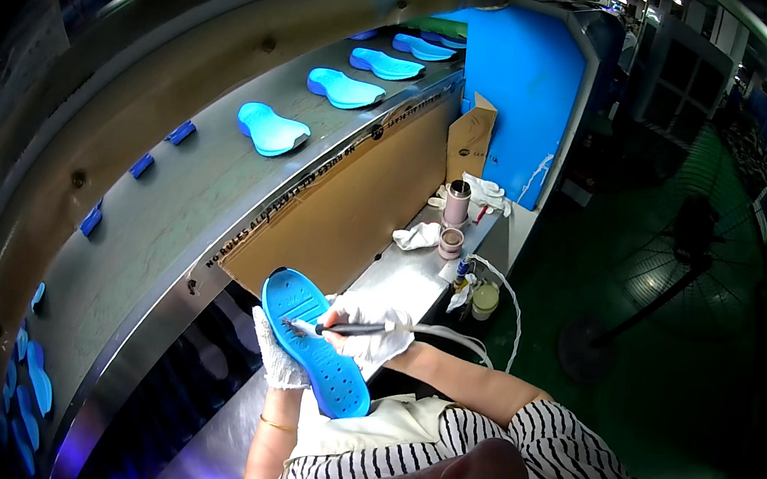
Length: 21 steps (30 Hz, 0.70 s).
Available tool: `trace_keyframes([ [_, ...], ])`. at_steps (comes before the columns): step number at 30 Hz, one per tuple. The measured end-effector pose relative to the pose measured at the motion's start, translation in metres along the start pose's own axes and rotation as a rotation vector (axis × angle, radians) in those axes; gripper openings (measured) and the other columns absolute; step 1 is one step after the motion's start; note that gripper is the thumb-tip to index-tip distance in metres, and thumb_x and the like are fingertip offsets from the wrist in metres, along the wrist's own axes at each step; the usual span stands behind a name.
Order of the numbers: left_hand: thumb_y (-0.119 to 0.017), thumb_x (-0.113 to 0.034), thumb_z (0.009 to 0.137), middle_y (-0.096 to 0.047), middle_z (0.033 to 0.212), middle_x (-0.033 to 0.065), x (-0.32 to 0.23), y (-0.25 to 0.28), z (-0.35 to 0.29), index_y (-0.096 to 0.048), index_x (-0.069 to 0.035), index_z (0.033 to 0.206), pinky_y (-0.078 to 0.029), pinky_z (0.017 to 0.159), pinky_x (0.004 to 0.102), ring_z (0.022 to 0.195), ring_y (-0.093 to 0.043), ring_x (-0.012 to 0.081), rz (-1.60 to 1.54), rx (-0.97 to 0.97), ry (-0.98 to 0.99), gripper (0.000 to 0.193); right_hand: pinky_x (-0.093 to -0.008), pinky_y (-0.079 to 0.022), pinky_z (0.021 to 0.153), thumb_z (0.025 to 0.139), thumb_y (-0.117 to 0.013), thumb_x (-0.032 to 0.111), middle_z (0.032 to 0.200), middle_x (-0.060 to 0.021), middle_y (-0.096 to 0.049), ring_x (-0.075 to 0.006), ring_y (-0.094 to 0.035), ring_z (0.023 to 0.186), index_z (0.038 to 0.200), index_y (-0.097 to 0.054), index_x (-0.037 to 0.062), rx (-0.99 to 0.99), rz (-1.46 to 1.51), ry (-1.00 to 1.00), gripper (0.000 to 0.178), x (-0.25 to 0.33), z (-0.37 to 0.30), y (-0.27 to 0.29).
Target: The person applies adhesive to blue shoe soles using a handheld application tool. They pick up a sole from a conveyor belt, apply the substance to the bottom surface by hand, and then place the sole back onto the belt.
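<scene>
Green floor [571, 272] and a dim workshop stretch off to the right, where a standing fan [695, 239] faces a row of machines. Along our left curves a conveyor belt [166, 213], with light-blue soles [272, 130] spaced along its inner edge toward the far end and small dark-blue pieces [142, 165] along its outer edge. More blue pieces [38, 379] crowd its near-left end.

Before us, our left hand [283, 356], in a white glove, holds a blue perforated sole [329, 372] tilted, off the belt, just beyond the near-left corner of the cardboard sheet [350, 197]. One finger or the thumb lies along the sole's left edge; the other fingers are hidden beneath, so we cannot tell whether they spread. Our gloved right hand [372, 329] pinches a dark pen-like tool [355, 329] between bare fingertips, its pale tip over the sole's middle, beside dark marks; it seems to touch, though the glare and small size leave us unsure.

Near the far end of the metal counter [388, 283] stand a pink flask [456, 207] and a small pink cup [451, 244]; a white cloth [417, 236] lies toward its left edge.
</scene>
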<state>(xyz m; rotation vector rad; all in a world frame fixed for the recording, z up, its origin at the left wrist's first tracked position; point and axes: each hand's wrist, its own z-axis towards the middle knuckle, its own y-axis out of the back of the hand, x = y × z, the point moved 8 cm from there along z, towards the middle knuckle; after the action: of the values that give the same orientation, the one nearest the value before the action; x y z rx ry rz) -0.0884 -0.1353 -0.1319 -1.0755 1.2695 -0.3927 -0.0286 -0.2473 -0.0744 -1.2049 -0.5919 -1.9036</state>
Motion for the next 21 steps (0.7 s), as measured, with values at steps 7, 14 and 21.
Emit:
trace_keyframes([
  [7,-0.038,-0.071,0.083,-0.059,0.117,0.015,0.01,0.021,-0.001,-0.05,-0.004,0.125,-0.05,0.089,0.0429,0.101,-0.06,0.0315,0.074,0.004,0.083,0.08,-0.027,-0.047,0.063,0.074,-0.071,0.007,0.074,-0.0048,-0.062,-0.0154,-0.06,0.068,0.083,-0.062,0.0045,0.129,-0.149,0.026,0.014,0.019,-0.019,-0.006],
  [14,-0.034,-0.077,0.078,-0.054,0.121,0.019,0.045,0.033,-0.021,-0.037,-0.004,0.134,-0.048,0.09,0.0454,0.103,-0.058,0.031,0.176,0.017,0.338,0.092,-0.0242,-0.05,0.06,0.077,-0.068,0.001,0.079,-0.0078,-0.066,-0.0106,-0.063,0.066,0.084,-0.062,0.0019,-0.008,0.002,-0.055,0.009,-0.026,-0.029,0.019],
  [21,-0.032,-0.084,0.072,-0.055,0.12,0.0172,0.021,0.007,0.007,-0.04,-0.003,0.132,-0.048,0.089,0.0458,0.102,-0.059,0.0319,0.003,0.099,0.17,0.101,-0.0212,-0.049,0.058,0.084,-0.064,0.004,0.078,-0.0055,-0.066,-0.0102,-0.061,0.062,0.094,-0.065,0.0004,-0.054,0.059,-0.365,0.01,-0.029,-0.019,0.023],
])
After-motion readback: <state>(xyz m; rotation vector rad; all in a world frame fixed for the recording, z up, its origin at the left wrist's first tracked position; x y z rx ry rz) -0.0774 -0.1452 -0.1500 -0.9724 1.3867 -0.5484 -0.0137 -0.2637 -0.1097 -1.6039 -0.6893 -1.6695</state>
